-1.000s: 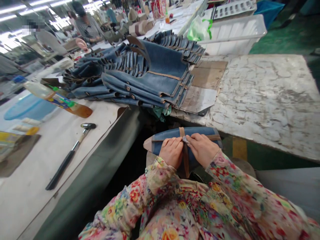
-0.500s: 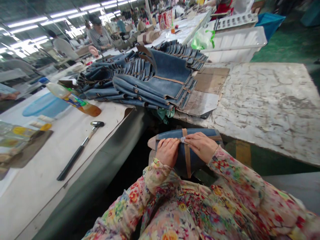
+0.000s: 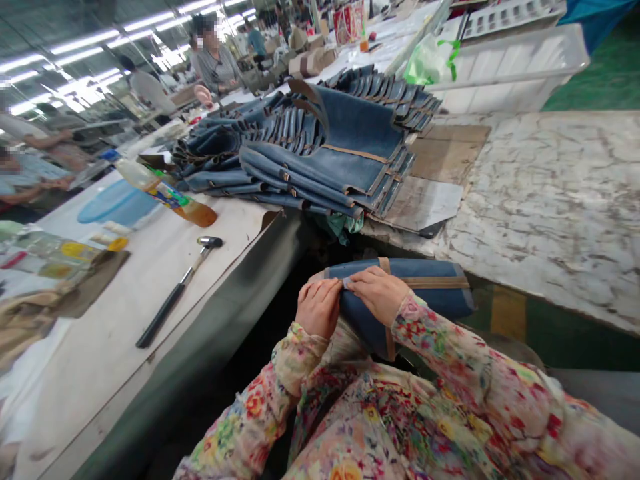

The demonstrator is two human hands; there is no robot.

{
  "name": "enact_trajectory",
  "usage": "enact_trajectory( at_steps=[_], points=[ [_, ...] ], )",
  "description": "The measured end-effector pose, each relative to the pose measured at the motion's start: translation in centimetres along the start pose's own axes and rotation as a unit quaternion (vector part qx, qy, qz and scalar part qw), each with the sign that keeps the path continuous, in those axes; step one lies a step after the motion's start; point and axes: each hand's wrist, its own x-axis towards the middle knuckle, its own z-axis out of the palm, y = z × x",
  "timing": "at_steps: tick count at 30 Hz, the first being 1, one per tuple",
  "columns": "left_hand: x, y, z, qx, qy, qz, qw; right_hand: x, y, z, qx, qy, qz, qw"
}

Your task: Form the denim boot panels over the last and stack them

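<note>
A blue denim piece (image 3: 425,287) with tan leather straps lies across my lap, below the table edge. My left hand (image 3: 317,308) grips its left end, fingers curled down over the edge. My right hand (image 3: 377,293) rests on top of the piece beside the left hand, fingertips pinched on a small pale bit at the upper edge that I cannot make out. Both wrists come out of flowered sleeves.
A big stack of the same blue denim pieces (image 3: 320,143) lies on the table ahead. A hammer (image 3: 175,293) and a plastic bottle (image 3: 170,193) lie on the pale bench at left. A cracked white tabletop (image 3: 545,200) spreads right. White crates (image 3: 505,67) stand behind. Other people work at the far benches.
Both hands have slid leftward along the denim piece toward its left end, away from the tan cross strap. The camera has swung a little to the left.
</note>
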Motion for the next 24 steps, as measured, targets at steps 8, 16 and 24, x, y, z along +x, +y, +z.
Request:
enact_trajectory(
  at_steps=[8, 16, 24],
  points=[
    [-2.5, -2.3, -0.7, 0.027, 0.014, -0.069, 0.997, 3.0, -2.1, 1.5, 0.014, -0.008, -0.049, 0.999],
    [-3.1, -6.7, -2.7, 0.085, 0.016, -0.111, 0.990, 2.9, -1.7, 2.0, 0.006, 0.019, -0.040, 0.999],
    [-6.2, -22.3, -12.1, 0.183, -0.047, -0.422, 0.887, -3.1, 2.9, 0.7, -0.140, 0.097, -0.067, 0.983]
  ],
)
